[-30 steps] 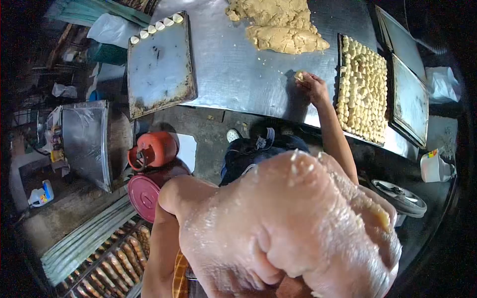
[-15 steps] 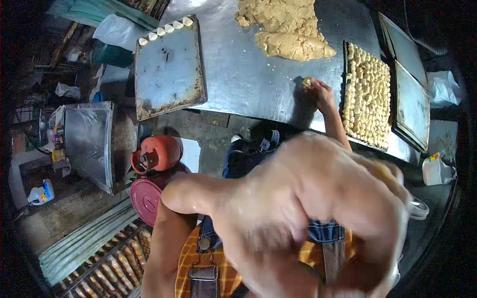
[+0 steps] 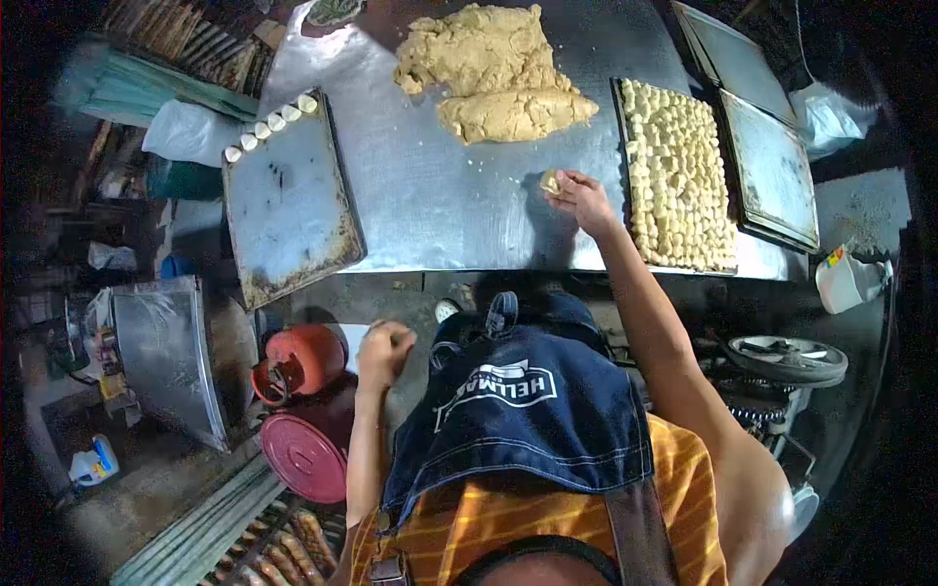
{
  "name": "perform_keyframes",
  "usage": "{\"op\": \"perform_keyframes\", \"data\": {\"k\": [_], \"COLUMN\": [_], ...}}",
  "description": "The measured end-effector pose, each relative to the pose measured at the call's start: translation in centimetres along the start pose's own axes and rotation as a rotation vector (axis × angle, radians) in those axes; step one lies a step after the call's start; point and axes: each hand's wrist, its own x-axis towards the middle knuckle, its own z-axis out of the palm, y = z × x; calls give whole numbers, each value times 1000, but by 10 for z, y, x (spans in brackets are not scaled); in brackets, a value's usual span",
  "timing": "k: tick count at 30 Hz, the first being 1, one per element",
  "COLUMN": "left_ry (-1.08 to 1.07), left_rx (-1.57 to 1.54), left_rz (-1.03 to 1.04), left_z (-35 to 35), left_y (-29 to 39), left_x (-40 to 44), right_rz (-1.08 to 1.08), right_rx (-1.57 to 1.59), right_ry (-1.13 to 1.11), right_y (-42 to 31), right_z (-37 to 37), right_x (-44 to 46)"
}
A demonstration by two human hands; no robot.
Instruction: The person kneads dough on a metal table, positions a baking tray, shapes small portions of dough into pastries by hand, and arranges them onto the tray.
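Observation:
Over the metal table, my right hand pinches a small piece of dough between its fingers. Just beyond it lies a large mass of yellowish dough, with a thick roll of dough along its near side. To the right of this hand is a tray packed with rows of small dough pieces. My left hand hangs off the table, beside the apron, its fingers curled in with nothing visible in them.
A worn metal tray with several white pieces along its far edge overhangs the table's left side. Below stand an orange gas cylinder and a red lid. More trays lie at right, above a wheeled machine.
My left hand has dropped from close before the camera to the left of the apron, uncovering the apron. The right hand still holds the dough piece. The view has shifted.

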Motion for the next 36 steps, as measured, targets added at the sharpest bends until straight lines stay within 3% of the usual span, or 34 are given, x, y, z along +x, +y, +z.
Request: {"op": "perform_keyframes", "data": {"k": [1,3,5,8,14,19,23,28,34,36], "left_ry": [3,245,227,71,-54,194,457,496,445,197], "left_rx": [-15,-583,-737,-1269,-1164,-1172,-703,-507,-403,-730], "left_rz": [-4,232,199,305,533,359,466,445,506,491], "left_z": [1,10,-13,6,4,28,37,45,34,23], "left_y": [7,24,87,120,183,214,236,232,184,178], "left_x": [11,27,37,90,120,127,123,144,188,198], "right_rz": [-9,-11,7,-10,-206,-263,-262,-226,-311,-444], "right_rx": [-3,-4,-50,-146,-338,-325,-306,-492,-811,-933], "right_ry": [-43,-132,-197,-358,-439,-287,-199,-56,-282,-172], "right_y": [-6,-11,-18,-38,-61,-51,-41,-24,-29,-29], "right_z": [9,29,54,90,107,80,59,55,78,89], "right_x": [-5,-19,-38,-65,-84,-76,-61,-40,-32,-22]}}
